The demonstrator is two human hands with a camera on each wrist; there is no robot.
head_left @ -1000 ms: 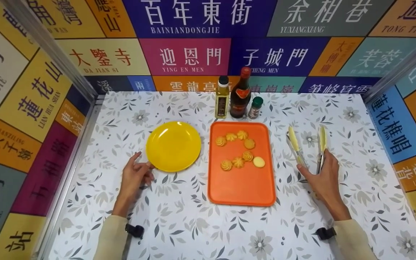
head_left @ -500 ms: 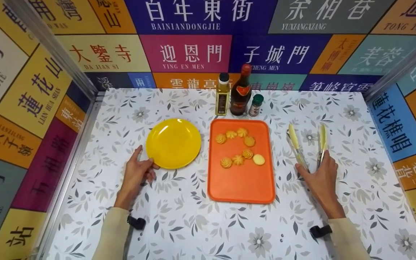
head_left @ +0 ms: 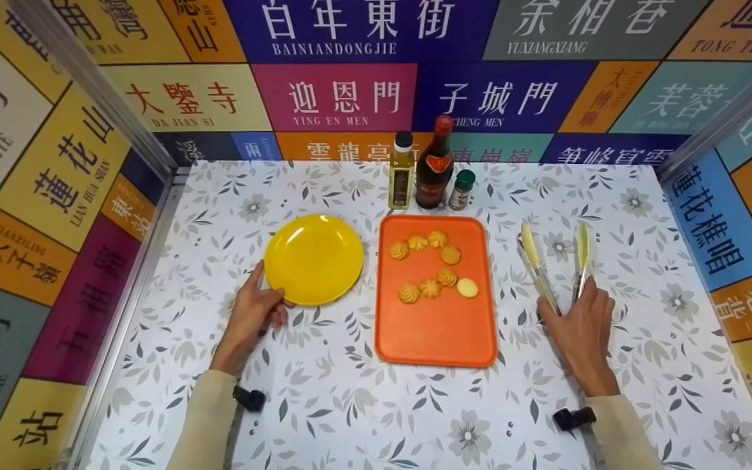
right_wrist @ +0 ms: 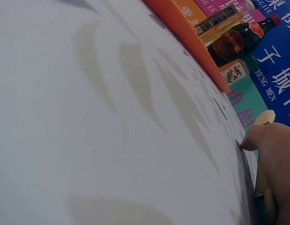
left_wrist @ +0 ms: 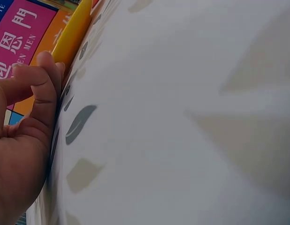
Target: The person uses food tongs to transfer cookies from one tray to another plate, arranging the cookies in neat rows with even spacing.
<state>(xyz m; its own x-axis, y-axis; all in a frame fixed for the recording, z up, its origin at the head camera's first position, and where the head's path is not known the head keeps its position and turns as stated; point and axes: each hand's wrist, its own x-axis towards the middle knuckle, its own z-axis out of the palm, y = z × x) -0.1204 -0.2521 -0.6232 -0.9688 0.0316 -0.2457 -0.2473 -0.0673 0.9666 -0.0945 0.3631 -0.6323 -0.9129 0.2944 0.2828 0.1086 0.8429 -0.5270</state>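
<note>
At the left, a yellow plate lies on the table. My left hand grips its lower-left rim, thumb over the edge and index finger along the side; the left wrist view shows curled fingers at the plate's edge. On the right, my right hand holds a pair of metal tongs with pale yellow tips, thumb against one arm and fingers against the other, arms spread apart. Between the hands, an orange tray bears several piped cookies and a smooth pale round one.
Behind the tray stand an oil bottle, a dark red-capped bottle and a small green-capped jar. The table has a leaf-patterned white cover. Sign-printed walls enclose its back and both sides.
My left hand has moved slightly up and right, its thumb coming over the plate's rim. The right hand has shifted slightly down along the tongs. Plate, tray and cookies stay in place.
</note>
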